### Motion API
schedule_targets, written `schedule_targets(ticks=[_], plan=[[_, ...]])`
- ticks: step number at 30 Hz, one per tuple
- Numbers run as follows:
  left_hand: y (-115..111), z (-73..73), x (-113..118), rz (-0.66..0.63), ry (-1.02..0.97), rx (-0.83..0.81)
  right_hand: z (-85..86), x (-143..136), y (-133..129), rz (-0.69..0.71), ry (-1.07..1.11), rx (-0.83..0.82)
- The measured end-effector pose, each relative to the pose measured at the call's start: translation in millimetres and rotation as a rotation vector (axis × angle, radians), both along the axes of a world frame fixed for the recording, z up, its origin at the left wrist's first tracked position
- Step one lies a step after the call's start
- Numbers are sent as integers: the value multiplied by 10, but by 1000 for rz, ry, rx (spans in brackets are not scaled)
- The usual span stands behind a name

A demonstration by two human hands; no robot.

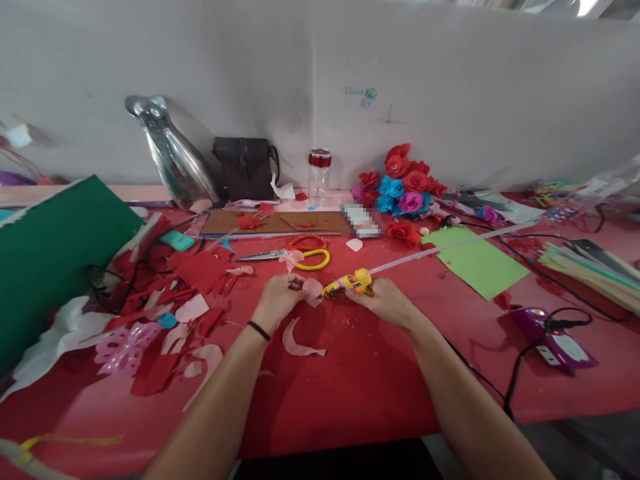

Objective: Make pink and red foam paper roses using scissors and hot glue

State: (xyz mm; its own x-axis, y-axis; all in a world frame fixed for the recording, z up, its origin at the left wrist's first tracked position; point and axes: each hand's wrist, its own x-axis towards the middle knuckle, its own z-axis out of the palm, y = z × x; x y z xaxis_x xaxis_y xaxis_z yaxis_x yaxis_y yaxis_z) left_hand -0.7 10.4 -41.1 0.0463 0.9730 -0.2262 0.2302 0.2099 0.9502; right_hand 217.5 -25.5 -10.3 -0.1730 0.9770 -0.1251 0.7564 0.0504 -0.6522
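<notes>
My left hand [281,298] is closed, pinching a pale pink paper petal [313,291] at its fingertips, above the red table. My right hand [383,300] is wrapped round a yellow glue gun [346,283], whose tip points left and meets the petal's right edge. From the gun's back a long clear glue stick [450,245] runs up to the right. Another pink paper piece [291,259] shows just above my left fingers. Beyond it lie scissors [313,261] with yellow handles. A curved pink scrap [300,340] rests below my hands.
Red, pink and white paper scraps [192,309] cover the left side beside a green board [65,260]. Behind stand a silver jug [175,157], a dark bag [246,167], a glass jar [319,181] and paper flowers [413,183]. A purple power strip [555,340] with cables lies right.
</notes>
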Motion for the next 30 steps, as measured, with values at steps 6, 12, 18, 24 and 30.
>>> schedule_targets(ticks=[6, 12, 18, 24, 30], plan=[[-20, 52, 16, 14, 29, 19, 17, 3, 4, -35, -23, 33], [-25, 48, 0, -6, 40, 25, 47, 4, -12, -55, -70, 41], [-31, 45, -16, -41, 58, 13, 76, 171, 44, -136, -79, -33], [-62, 148, -5, -33, 19, -1, 60, 529, 126, -448, -208, -125], [-88, 239, 30, -100, 11, 158, 139, 472, 35, -663, -560, 315]])
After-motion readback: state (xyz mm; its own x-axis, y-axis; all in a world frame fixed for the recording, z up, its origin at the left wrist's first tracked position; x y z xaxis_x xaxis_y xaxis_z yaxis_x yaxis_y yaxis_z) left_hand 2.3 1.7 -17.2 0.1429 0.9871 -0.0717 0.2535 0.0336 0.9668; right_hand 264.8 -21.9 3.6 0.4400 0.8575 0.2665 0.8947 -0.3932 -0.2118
